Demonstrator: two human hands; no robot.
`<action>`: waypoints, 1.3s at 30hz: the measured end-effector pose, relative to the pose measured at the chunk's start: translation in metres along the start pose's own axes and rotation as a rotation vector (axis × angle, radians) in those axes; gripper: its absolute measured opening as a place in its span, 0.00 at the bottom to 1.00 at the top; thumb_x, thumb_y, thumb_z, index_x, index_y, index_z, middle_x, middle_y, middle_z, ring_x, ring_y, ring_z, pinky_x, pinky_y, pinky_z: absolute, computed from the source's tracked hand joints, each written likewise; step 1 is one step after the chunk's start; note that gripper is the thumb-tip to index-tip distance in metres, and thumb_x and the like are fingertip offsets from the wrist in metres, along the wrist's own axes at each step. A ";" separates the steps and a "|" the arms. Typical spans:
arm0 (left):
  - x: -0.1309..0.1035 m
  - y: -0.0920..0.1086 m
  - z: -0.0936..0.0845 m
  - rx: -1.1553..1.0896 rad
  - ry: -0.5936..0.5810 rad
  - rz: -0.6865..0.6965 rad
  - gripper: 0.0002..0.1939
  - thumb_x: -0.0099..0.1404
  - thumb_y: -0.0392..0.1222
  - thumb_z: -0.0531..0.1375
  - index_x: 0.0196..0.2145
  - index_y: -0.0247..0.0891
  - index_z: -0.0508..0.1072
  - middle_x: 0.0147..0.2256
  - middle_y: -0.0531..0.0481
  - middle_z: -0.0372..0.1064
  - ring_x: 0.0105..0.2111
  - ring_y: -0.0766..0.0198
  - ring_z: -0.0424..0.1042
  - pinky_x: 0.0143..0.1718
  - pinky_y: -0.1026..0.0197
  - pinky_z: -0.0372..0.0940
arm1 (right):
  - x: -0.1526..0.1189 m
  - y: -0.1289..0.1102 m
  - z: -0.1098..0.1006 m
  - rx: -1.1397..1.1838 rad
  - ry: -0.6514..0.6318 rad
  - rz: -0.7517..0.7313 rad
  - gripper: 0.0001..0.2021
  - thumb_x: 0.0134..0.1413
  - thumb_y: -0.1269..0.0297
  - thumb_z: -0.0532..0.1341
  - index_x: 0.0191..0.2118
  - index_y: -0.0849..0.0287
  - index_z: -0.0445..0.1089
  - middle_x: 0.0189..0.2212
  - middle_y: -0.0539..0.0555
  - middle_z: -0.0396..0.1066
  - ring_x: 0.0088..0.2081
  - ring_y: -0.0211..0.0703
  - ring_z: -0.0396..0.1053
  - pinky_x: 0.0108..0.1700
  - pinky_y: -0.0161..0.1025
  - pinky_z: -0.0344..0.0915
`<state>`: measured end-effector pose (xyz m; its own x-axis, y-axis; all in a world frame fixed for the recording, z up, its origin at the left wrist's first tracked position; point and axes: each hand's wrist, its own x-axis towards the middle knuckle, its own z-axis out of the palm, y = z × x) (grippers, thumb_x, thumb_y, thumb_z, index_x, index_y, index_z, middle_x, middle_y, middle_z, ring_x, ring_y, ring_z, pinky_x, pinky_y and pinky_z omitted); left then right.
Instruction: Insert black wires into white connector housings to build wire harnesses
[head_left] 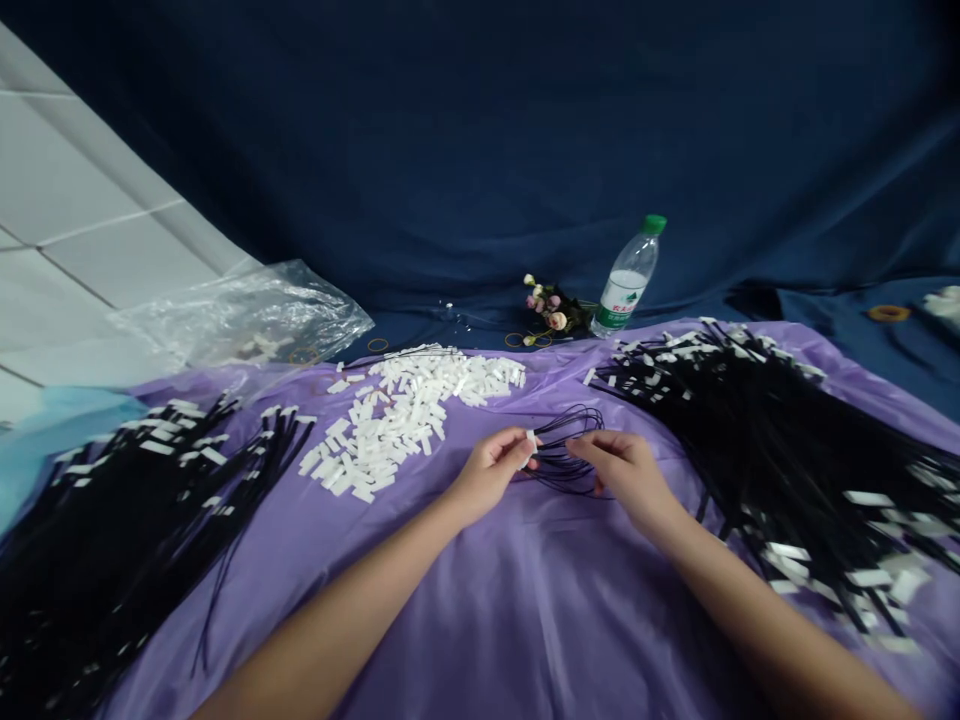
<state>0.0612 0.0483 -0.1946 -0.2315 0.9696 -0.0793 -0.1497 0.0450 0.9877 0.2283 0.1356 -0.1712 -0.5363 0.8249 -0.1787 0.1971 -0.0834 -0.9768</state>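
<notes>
Head view: looped black cord [566, 450] held between both hands' fingers [517, 450].

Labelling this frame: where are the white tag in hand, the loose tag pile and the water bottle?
white tag [531, 440], head view, its middle, pinched by fingers.
loose tag pile [405, 410], head view, pile's centre.
water bottle [626, 285], head view, its label.

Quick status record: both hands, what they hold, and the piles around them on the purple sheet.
left hand: pinching a small white plastic tag
right hand: holding a looped bundle of thin black cords
centre: heap of loose white tags
left pile: black tagged cords
right pile: larger heap of black tagged cords
surface: purple plastic sheet
back: clear water bottle, green cap
</notes>
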 end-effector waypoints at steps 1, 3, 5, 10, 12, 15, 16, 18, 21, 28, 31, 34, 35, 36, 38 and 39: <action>-0.001 0.000 0.001 0.035 0.003 0.021 0.18 0.60 0.54 0.60 0.38 0.35 0.74 0.38 0.48 0.69 0.32 0.68 0.69 0.37 0.65 0.63 | 0.001 0.000 0.000 0.021 0.002 0.018 0.15 0.46 0.52 0.64 0.27 0.63 0.73 0.20 0.49 0.62 0.17 0.31 0.55 0.17 0.31 0.55; -0.001 0.000 0.002 0.086 0.018 0.053 0.18 0.61 0.54 0.59 0.38 0.35 0.74 0.37 0.48 0.69 0.31 0.68 0.69 0.36 0.65 0.63 | 0.001 0.000 0.001 0.056 0.003 0.043 0.14 0.44 0.54 0.64 0.26 0.63 0.72 0.17 0.47 0.59 0.16 0.30 0.52 0.16 0.31 0.52; -0.002 0.000 0.002 0.114 0.036 0.068 0.18 0.61 0.54 0.59 0.38 0.35 0.74 0.36 0.49 0.70 0.31 0.68 0.69 0.36 0.65 0.64 | 0.000 -0.002 0.002 0.088 -0.009 0.061 0.14 0.44 0.54 0.63 0.24 0.62 0.70 0.14 0.45 0.55 0.15 0.30 0.50 0.16 0.31 0.51; -0.001 0.000 0.003 0.115 0.065 0.055 0.18 0.61 0.54 0.60 0.38 0.35 0.74 0.35 0.47 0.71 0.32 0.66 0.70 0.34 0.65 0.65 | -0.005 -0.007 0.003 0.215 -0.125 0.178 0.13 0.42 0.54 0.62 0.23 0.60 0.65 0.11 0.40 0.44 0.13 0.28 0.41 0.17 0.33 0.52; -0.002 0.001 0.004 0.109 0.072 0.053 0.19 0.60 0.54 0.60 0.39 0.35 0.74 0.36 0.47 0.71 0.32 0.66 0.70 0.34 0.65 0.66 | -0.006 -0.009 0.002 0.262 -0.178 0.233 0.13 0.42 0.54 0.62 0.23 0.59 0.62 0.12 0.39 0.41 0.14 0.27 0.39 0.17 0.32 0.49; -0.004 0.000 0.005 0.102 0.072 0.051 0.19 0.60 0.54 0.60 0.39 0.35 0.74 0.37 0.47 0.71 0.33 0.65 0.70 0.35 0.64 0.66 | -0.007 -0.009 -0.001 0.305 -0.246 0.290 0.14 0.43 0.54 0.61 0.24 0.58 0.59 0.15 0.39 0.38 0.15 0.27 0.37 0.17 0.31 0.44; -0.004 0.000 0.005 0.102 0.068 0.050 0.19 0.60 0.54 0.60 0.39 0.35 0.74 0.38 0.47 0.71 0.34 0.65 0.70 0.35 0.64 0.66 | -0.007 -0.010 -0.002 0.308 -0.260 0.298 0.13 0.43 0.54 0.60 0.25 0.57 0.59 0.15 0.39 0.38 0.15 0.27 0.37 0.17 0.31 0.44; -0.005 0.000 0.006 0.105 0.059 0.050 0.19 0.60 0.54 0.60 0.39 0.35 0.74 0.37 0.47 0.71 0.34 0.65 0.70 0.35 0.64 0.66 | -0.007 -0.009 -0.003 0.297 -0.273 0.291 0.13 0.43 0.54 0.59 0.26 0.57 0.59 0.16 0.39 0.39 0.15 0.28 0.36 0.17 0.31 0.43; -0.004 0.000 0.006 0.107 0.059 0.045 0.20 0.60 0.55 0.60 0.39 0.35 0.74 0.38 0.47 0.71 0.34 0.64 0.70 0.35 0.64 0.66 | -0.006 -0.006 0.000 0.232 -0.247 0.222 0.13 0.45 0.52 0.58 0.27 0.57 0.60 0.16 0.39 0.40 0.15 0.29 0.37 0.17 0.32 0.44; -0.003 0.006 0.008 0.119 0.075 0.048 0.21 0.60 0.58 0.59 0.36 0.35 0.71 0.32 0.50 0.67 0.32 0.65 0.69 0.33 0.65 0.64 | -0.008 -0.001 0.011 -0.080 -0.004 -0.182 0.13 0.50 0.54 0.61 0.28 0.59 0.70 0.23 0.51 0.66 0.25 0.37 0.60 0.26 0.34 0.55; -0.004 0.007 0.008 0.143 0.068 0.060 0.20 0.61 0.58 0.58 0.34 0.36 0.70 0.29 0.52 0.65 0.31 0.66 0.68 0.33 0.65 0.63 | -0.010 -0.003 0.015 -0.167 0.024 -0.288 0.10 0.51 0.56 0.61 0.29 0.58 0.73 0.27 0.53 0.71 0.27 0.40 0.63 0.30 0.35 0.57; -0.004 0.007 0.008 0.160 0.074 0.062 0.19 0.61 0.57 0.57 0.32 0.36 0.69 0.27 0.52 0.64 0.31 0.65 0.67 0.33 0.66 0.62 | -0.010 -0.002 0.018 -0.204 0.022 -0.305 0.11 0.55 0.56 0.59 0.30 0.57 0.74 0.24 0.52 0.70 0.22 0.38 0.61 0.25 0.35 0.56; -0.005 0.007 0.008 0.163 0.079 0.062 0.19 0.61 0.57 0.57 0.31 0.36 0.69 0.26 0.52 0.64 0.30 0.65 0.67 0.33 0.66 0.61 | -0.010 -0.001 0.018 -0.208 0.019 -0.303 0.12 0.55 0.56 0.58 0.30 0.57 0.74 0.23 0.51 0.70 0.20 0.37 0.61 0.24 0.35 0.56; -0.005 0.008 0.008 0.165 0.086 0.063 0.19 0.61 0.57 0.58 0.31 0.36 0.69 0.26 0.52 0.64 0.30 0.66 0.66 0.33 0.66 0.61 | -0.009 0.000 0.019 -0.209 0.016 -0.301 0.12 0.56 0.56 0.58 0.30 0.57 0.74 0.22 0.51 0.70 0.19 0.37 0.60 0.23 0.35 0.55; -0.005 0.008 0.009 0.168 0.099 0.068 0.19 0.60 0.58 0.58 0.31 0.36 0.70 0.27 0.52 0.64 0.30 0.66 0.66 0.33 0.66 0.60 | -0.006 0.002 0.021 -0.210 0.009 -0.299 0.13 0.56 0.56 0.57 0.29 0.57 0.74 0.20 0.51 0.69 0.18 0.36 0.59 0.22 0.34 0.54; -0.005 0.008 0.009 0.167 0.103 0.071 0.19 0.60 0.58 0.58 0.32 0.36 0.70 0.27 0.52 0.65 0.30 0.66 0.67 0.33 0.66 0.60 | -0.005 0.002 0.022 -0.211 0.006 -0.299 0.13 0.57 0.56 0.57 0.29 0.57 0.74 0.20 0.51 0.68 0.17 0.36 0.59 0.22 0.34 0.54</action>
<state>0.0694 0.0463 -0.1849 -0.3344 0.9423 -0.0135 0.0302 0.0250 0.9992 0.2136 0.1189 -0.1752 -0.5909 0.7989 0.1125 0.1976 0.2785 -0.9399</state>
